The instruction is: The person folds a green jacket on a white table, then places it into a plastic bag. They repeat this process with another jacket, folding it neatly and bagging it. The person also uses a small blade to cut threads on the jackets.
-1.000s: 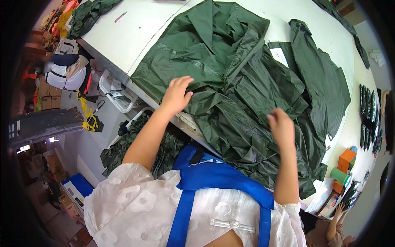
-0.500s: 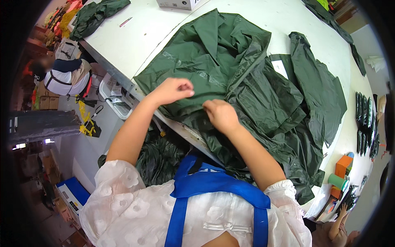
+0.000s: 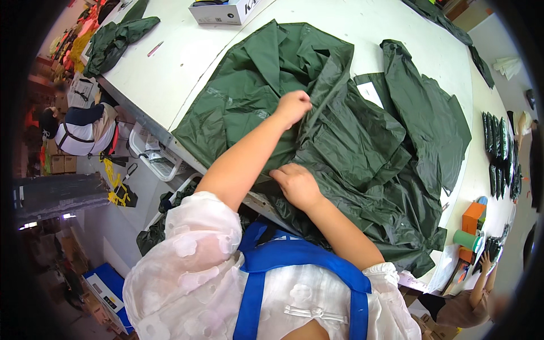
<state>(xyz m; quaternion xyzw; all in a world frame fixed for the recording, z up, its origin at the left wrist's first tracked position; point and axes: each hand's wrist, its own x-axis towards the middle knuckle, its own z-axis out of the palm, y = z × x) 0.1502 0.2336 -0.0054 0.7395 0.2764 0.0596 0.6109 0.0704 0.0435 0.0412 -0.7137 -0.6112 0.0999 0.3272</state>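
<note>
Sitting at the far edge of the white table (image 3: pixel 170 73), a flat cardboard box (image 3: pixel 224 10) with a dark item resting on its top; contents not visible. Hanging below the near-left table edge, a white wire basket (image 3: pixel 156 161) with small items inside, too small to tell. Lower left on the floor, a blue box (image 3: pixel 105 289), shut. Far right, near the table edge, an orange box (image 3: pixel 473 215) beside a green tape roll (image 3: pixel 466 239).

Spread across the middle of the table, a dark green raincoat (image 3: pixel 351 136): thin, glossy, heavily creased, collar toward the far side, a white tag (image 3: pixel 371 93) showing near its centre-right, loose folds bunched toward the near-right edge. Left hand (image 3: pixel 293 106) reaching far over the coat, fingers curled together and pinching a fold near the front opening. Right hand (image 3: pixel 297 184) nearer, at the near table edge, fingers closed and pressed into the fabric, gripping its lower part. Another green garment (image 3: pixel 116 37) bundled at the far left of the table. Stacked dark green packets (image 3: pixel 498 150) lined up along the far right.
</note>
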